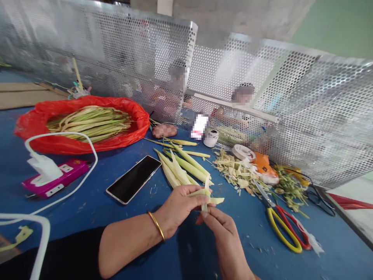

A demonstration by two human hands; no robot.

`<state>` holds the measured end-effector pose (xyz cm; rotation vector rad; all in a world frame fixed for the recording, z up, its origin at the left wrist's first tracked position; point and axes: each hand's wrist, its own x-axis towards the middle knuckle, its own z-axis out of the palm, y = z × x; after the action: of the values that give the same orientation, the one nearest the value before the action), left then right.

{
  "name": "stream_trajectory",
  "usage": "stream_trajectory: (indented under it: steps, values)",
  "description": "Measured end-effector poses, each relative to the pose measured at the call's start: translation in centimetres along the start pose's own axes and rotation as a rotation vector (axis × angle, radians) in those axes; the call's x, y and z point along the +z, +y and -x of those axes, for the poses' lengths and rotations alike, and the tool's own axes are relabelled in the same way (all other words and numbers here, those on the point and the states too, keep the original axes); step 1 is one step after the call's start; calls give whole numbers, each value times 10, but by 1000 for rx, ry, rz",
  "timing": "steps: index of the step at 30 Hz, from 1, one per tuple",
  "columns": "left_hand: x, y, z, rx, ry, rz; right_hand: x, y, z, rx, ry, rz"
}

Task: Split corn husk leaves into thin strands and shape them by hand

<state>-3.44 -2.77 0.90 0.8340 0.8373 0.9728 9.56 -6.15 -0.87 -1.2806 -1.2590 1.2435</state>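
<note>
A: Material in hand?

B: A pale green-cream leafy strip (216, 201), flat, thin, crossed over itself, its ends poking out — it sits between the two hands, over the blue tabletop (249, 212). The left hand (181, 203), smooth gold bangle (156, 226) at its wrist, pinches it between thumb and fingers. The right hand (223, 229) grips its whitish lower tail at the fingertips.

A: Nearby shapes?

B: Long, pointed, green-and-cream leaves (192, 167), just beyond the left hand.

A: Containers?

B: One crinkled red plastic bag (116, 146), mouth wide, holding a loose bundle of slender green and straw-coloured stalks (90, 122).

A: Edges, room?

B: A glossy black phone (135, 179) bounds the left side of the leaves. Scissors with one yellow, one red handle (273, 204) lie well right, blades towards shredded pale trimmings (233, 171). Between right hand and scissors — blue surface, flecked with scraps. A silvery perforated metal screen (140, 58) lines the far side.
</note>
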Motion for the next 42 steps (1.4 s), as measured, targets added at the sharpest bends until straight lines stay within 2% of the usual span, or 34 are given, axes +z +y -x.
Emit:
stream_trajectory:
  steps: [3,9,17,21,26,29,31,33,34,39,42]
  values:
    - [0,2,0,-27,11,17,-1,-1,0,9,-23,-5]
    - [-1,3,-1,-27,-97,15,-1,2,2,8,10,-19]
    - [1,2,0,8,27,-43,0,11,-5,-93,-33,109]
    - [0,2,-2,-10,118,-57,1,16,-5,-80,-36,157]
    - [-3,4,-4,-27,149,-44,2,20,-1,-103,-50,255]
    - [-4,8,-4,-63,156,-34,-5,15,-2,-131,-64,319]
    - [-4,12,-4,-82,134,-35,-13,11,-6,-166,30,341]
    - [-4,15,-3,-103,92,-44,-22,6,-13,-214,188,333]
    - [-5,15,-2,-111,66,-51,-26,5,-17,-234,216,322]
    - [-8,15,0,-165,-108,-73,-33,-2,-25,-161,2,288]
    - [-7,15,1,-215,-113,-108,-29,-4,-21,-162,-12,321]
